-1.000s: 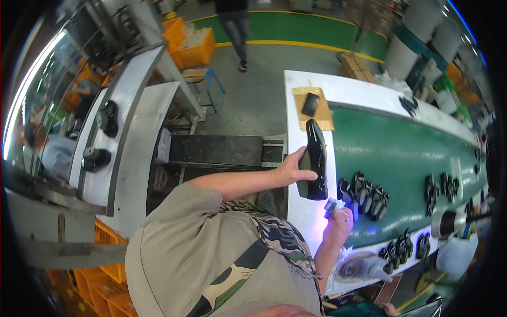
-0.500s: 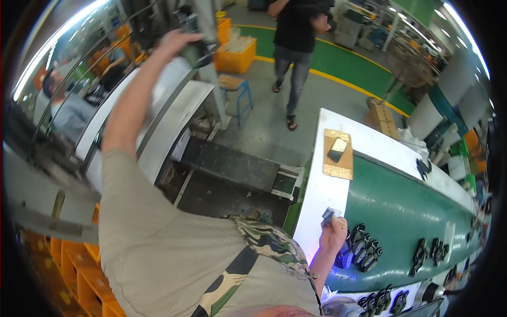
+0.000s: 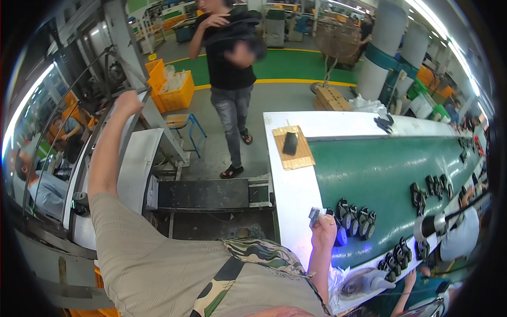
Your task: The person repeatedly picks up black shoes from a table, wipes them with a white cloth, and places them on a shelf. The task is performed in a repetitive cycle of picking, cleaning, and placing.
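My left arm stretches out to the far left. There my left hand (image 3: 128, 103) is closed at the edge of a grey metal frame (image 3: 138, 63); what its fingers hold, if anything, is hidden. My right hand (image 3: 324, 231) pinches a small grey-blue piece (image 3: 314, 215) of unclear kind over the white table edge (image 3: 288, 198). Just right of that hand, several black sandals (image 3: 354, 217) stand on a green conveyor belt (image 3: 380, 174). A dark phone (image 3: 290, 143) lies on a taped cardboard piece (image 3: 301, 158) farther along the table.
A person in black (image 3: 229, 68) stands ahead, carrying something dark and blurred. Beside them are a blue-legged stool (image 3: 185, 122) and yellow crates (image 3: 177, 92). A dark low platform (image 3: 203, 194) lies between the tables. Co-workers sit at left (image 3: 45, 185) and lower right (image 3: 459, 235).
My view has swung left. My left hand has gone from spread fingers beside a dark object to a closed hand at the frame. The person in black has come nearer. My right hand keeps its piece.
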`<state>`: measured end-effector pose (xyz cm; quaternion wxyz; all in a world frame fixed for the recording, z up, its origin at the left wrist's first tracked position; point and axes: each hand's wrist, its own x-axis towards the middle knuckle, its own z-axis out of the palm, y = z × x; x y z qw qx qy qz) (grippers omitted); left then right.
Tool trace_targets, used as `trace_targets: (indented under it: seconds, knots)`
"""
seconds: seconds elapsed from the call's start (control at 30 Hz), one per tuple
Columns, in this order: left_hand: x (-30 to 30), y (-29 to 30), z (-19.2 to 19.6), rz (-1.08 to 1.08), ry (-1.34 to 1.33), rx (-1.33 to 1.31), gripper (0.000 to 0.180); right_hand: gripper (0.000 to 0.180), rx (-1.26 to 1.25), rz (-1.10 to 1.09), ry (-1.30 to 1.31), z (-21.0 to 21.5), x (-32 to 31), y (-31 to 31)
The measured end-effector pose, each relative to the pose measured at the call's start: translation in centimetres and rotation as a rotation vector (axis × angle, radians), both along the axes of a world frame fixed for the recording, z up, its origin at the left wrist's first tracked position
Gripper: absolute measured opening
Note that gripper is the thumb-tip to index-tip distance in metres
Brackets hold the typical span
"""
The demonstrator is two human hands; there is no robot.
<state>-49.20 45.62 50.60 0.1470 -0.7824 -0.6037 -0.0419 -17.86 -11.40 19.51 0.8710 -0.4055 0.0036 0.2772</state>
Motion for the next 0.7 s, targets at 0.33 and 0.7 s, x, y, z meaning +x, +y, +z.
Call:
trace_targets:
  seconds: [0.33, 0.7]
  knots:
    - [27.9, -27.7, -16.0, -1.072, 0.108, -0.482, 0.054, 0.008, 0.002, -0.348, 0.009, -0.9, -2.1, -15.4]
    - [47.0, -35.9, -37.5, -1.110, 0.338, -1.109, 0.047, 0.009, -0.062, -0.726, 0.051, -1.7, -4.4, -25.4]
